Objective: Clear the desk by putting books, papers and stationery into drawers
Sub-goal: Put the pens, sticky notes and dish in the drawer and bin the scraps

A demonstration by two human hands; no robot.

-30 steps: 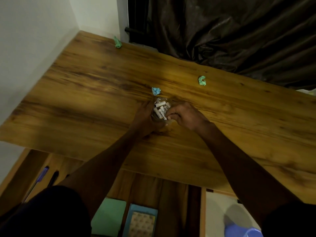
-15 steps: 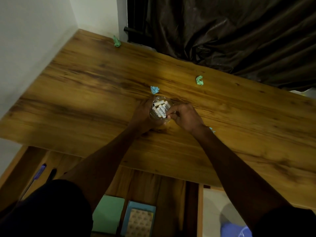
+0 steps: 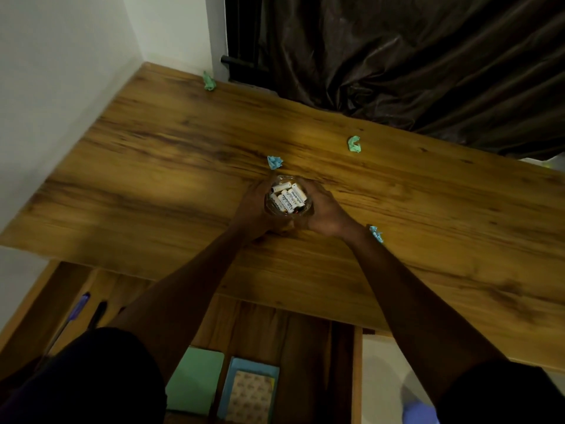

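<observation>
Curling left hand (image 3: 253, 208) and right hand (image 3: 324, 214) round the glass jar (image 3: 282, 178), I steady it, probably so its loose tubes (image 3: 287, 198) cannot spill.

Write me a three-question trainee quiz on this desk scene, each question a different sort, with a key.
1. True or false: the left hand and the right hand both hold the glass jar.
2. How many crumpled paper balls lie on the desk? A) two B) four C) six
3. Fill in: the green notebook lies in the open ____ below the desk's near edge.

Key
1. True.
2. B: far-corner green ball, right green ball, blue ball beyond the jar, blue ball by the right wrist.
3. drawer.
</observation>
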